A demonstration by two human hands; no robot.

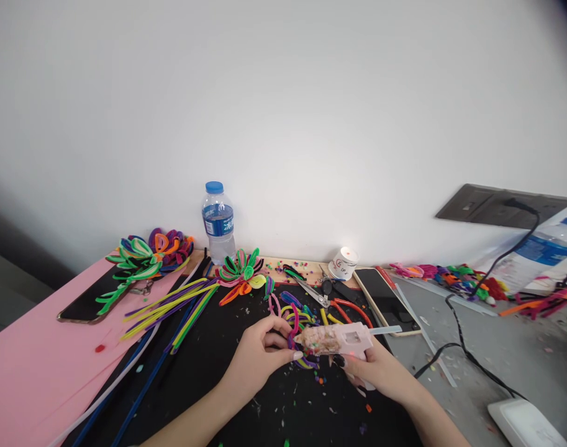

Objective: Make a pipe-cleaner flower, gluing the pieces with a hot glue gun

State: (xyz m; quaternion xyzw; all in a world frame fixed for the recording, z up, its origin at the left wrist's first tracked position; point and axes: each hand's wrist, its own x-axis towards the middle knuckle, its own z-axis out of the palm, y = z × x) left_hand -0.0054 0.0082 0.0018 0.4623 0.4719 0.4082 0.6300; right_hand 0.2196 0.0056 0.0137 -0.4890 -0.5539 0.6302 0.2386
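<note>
My right hand is wrapped round a pale pink hot glue gun, with a clear glue stick jutting from its back end. Its crusted nozzle points left, close to the fingers of my left hand. Those fingers are closed on a pipe-cleaner flower of looped pink, purple and yellow stems; the glue gun hides part of it. Whether the nozzle touches the flower I cannot tell. Small coloured bits lie on the black mat just below.
Finished pipe-cleaner flowers and loose stems lie to the left, near a water bottle. Red-handled pliers, a paper cup and a phone are behind my hands. A black cord crosses the right side.
</note>
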